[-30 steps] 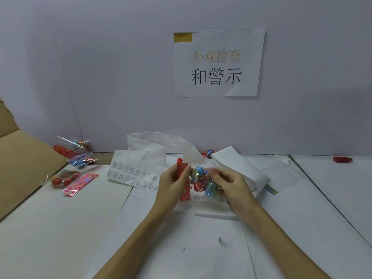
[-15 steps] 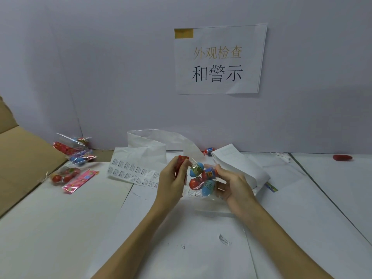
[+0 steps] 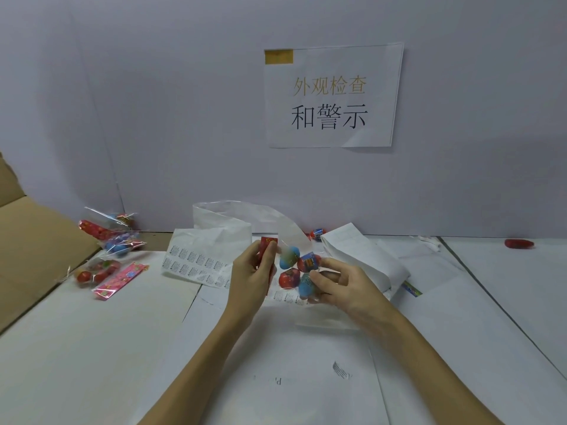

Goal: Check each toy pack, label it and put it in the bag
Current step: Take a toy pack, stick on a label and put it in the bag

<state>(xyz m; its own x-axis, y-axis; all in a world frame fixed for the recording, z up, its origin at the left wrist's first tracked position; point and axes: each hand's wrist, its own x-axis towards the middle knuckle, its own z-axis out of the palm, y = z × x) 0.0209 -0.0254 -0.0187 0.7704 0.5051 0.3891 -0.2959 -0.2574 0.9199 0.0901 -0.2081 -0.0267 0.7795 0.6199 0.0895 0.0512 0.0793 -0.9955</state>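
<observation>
A clear toy pack (image 3: 294,269) with red and blue egg-shaped toys and a red header card hangs above the table between both hands. My left hand (image 3: 251,276) pinches the red header card at the pack's left end. My right hand (image 3: 340,285) holds the pack's right side, fingers curled round the eggs. A sheet of small printed labels (image 3: 196,265) lies just left of my hands. Behind it stands a white plastic bag (image 3: 221,222) with its mouth open. Several more toy packs (image 3: 107,259) lie at the left by the cardboard.
A brown cardboard box flap (image 3: 33,240) lies at the far left. Folded white paper (image 3: 365,259) sits right of my hands. A loose egg toy (image 3: 316,233) lies by the wall, a red object (image 3: 518,243) at far right. A paper sign (image 3: 331,96) hangs on the wall.
The pack has been turned between my hands, so the eggs now face up and the header card stands more upright. My right fingers have shifted under the eggs.
</observation>
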